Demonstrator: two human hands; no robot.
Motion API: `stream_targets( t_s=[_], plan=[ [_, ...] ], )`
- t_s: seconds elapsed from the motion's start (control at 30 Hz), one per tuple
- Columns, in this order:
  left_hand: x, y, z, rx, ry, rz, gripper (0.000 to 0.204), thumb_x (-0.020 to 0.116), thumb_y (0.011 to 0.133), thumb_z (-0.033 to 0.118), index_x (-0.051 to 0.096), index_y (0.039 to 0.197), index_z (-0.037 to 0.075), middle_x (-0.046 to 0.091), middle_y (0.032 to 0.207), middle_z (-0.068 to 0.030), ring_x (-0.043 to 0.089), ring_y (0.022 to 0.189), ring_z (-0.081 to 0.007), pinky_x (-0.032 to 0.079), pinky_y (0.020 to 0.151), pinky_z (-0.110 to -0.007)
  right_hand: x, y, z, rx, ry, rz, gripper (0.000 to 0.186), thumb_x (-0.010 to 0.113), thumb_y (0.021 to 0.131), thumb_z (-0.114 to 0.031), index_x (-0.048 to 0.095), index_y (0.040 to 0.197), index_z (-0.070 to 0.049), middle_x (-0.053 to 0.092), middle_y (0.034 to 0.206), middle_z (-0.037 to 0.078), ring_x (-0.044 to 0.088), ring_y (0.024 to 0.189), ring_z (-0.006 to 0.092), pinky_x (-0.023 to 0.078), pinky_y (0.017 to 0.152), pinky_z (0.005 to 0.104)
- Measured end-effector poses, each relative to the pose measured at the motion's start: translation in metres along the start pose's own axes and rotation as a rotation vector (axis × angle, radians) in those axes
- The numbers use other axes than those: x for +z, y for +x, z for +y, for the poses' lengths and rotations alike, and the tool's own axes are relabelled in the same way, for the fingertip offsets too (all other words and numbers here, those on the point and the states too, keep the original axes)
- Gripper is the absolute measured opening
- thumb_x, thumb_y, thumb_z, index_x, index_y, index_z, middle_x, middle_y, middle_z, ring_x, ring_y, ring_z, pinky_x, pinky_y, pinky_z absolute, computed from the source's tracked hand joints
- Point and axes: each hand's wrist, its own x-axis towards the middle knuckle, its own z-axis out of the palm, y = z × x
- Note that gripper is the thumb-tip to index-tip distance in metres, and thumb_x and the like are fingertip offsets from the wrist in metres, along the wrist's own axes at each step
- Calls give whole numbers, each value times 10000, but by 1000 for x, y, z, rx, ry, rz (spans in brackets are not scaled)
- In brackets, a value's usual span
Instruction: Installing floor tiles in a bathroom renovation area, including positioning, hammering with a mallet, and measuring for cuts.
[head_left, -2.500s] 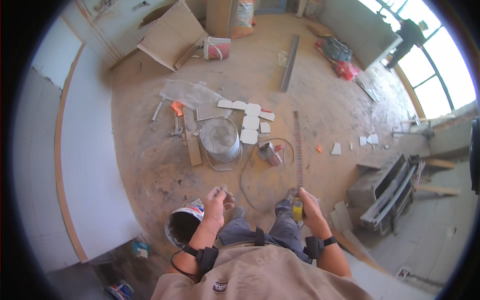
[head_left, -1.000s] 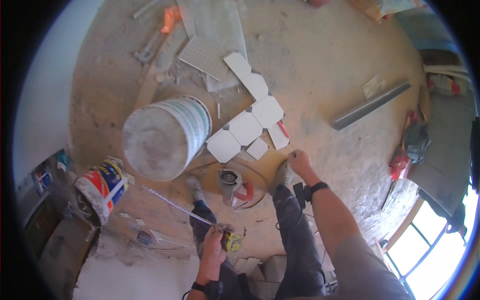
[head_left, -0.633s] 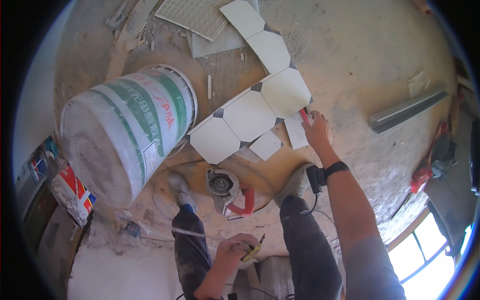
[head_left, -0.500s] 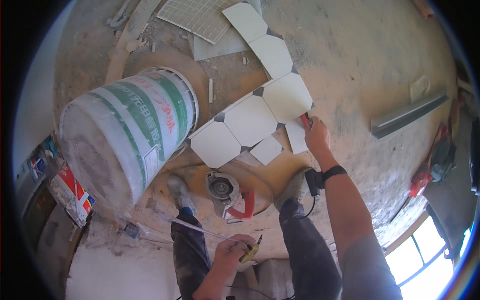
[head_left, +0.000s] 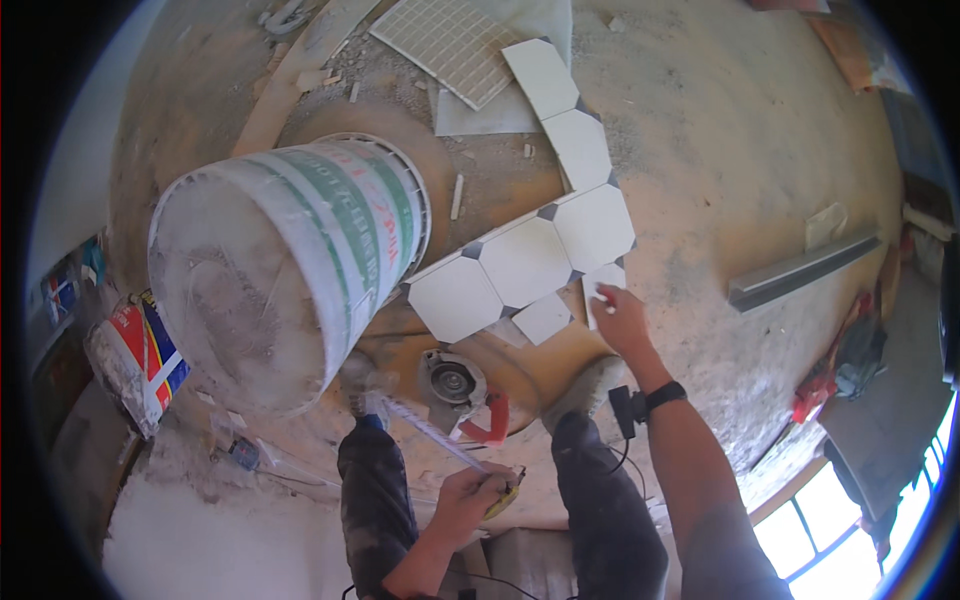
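Observation:
My left hand (head_left: pixel 468 502) is closed around a yellow-and-black tape measure (head_left: pixel 506 494), low in the middle. Its pale blade (head_left: pixel 428 428) is drawn out toward the upper left, past my left foot. My right hand (head_left: pixel 624 325) is closed on a small red marking tool (head_left: pixel 602 294), mostly hidden by the fingers. It hovers over or touches a narrow white tile piece (head_left: pixel 591 296); contact cannot be made out. Beyond lie white tiles (head_left: pixel 525 262) with dark corner insets, and a small white offcut (head_left: pixel 542 320). A circular power saw (head_left: pixel 452 380) with a red handle sits between my feet.
A big white-and-green bucket (head_left: pixel 250 290) fills the left. A ribbed tile (head_left: pixel 445 48) lies at the far side, near a wooden plank (head_left: pixel 300 75). To the right are a long grey metal bar (head_left: pixel 805 270) and a red bag (head_left: pixel 815 390). A red-and-blue sack (head_left: pixel 140 350) stands left.
My right hand has drawn back from the large tile's corner toward the narrow tile piece. The view has shifted, and the tape blade points more steeply upward. My left hand keeps its hold.

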Motion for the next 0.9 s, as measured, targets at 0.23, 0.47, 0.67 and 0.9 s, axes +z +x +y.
stream_targets(
  t_s=[0.23,0.47,0.67,0.9],
  plan=[
    [-7,-2,19,20,115,-27,175,564,931,25,682,1051,-26,691,980,-54,610,945,-114,473,887,-269,28,81,-138,-778,-588,11,267,570,868,-74,679,1106,-128,663,1113,107,605,1074,277,483,927,411],
    [-19,-11,23,68,34,-27,178,555,915,13,683,1032,-24,691,975,-54,607,946,-113,466,888,-266,50,104,-172,-515,-914,-520,270,592,849,-94,691,1100,-112,624,1215,125,541,1212,254,429,1021,436],
    [-26,-18,28,111,22,-88,176,563,911,9,683,1035,-29,689,968,-52,609,925,-112,476,871,-262,15,83,-150,-570,-968,-696,202,604,847,-119,712,1018,-118,703,977,139,671,969,323,527,852,447],
    [-22,-15,34,59,8,-79,157,588,938,55,688,1026,-28,680,942,-44,605,867,-97,483,802,-237,-89,42,-103,-341,-872,-594,181,573,906,-211,675,1031,-128,707,922,148,675,938,349,527,783,463]
  ],
)
